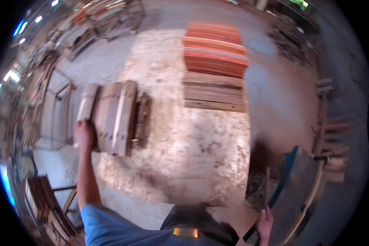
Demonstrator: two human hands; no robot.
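At the left edge of a pale, stained worktable (pixel 209 151), my left hand (pixel 85 133) is closed on the near end of a wooden board (pixel 88 102). That board is the leftmost of a row of planks (pixel 115 117) with dark marks near their ends. My right hand (pixel 265 223) is low at the right, beyond the table's near right corner, its fingers curled. A thin stick (pixel 268 186) rises from it and seems held; motion blur hides its exact kind.
Reddish-orange wooden pieces (pixel 215 49) and brown slats (pixel 214 92) lie stacked at the far right of the table. A grey panel with a teal edge (pixel 289 176) stands at the right. Stacked timber (pixel 41 197) sits at lower left, and scrap wood (pixel 289 39) lies farther back.
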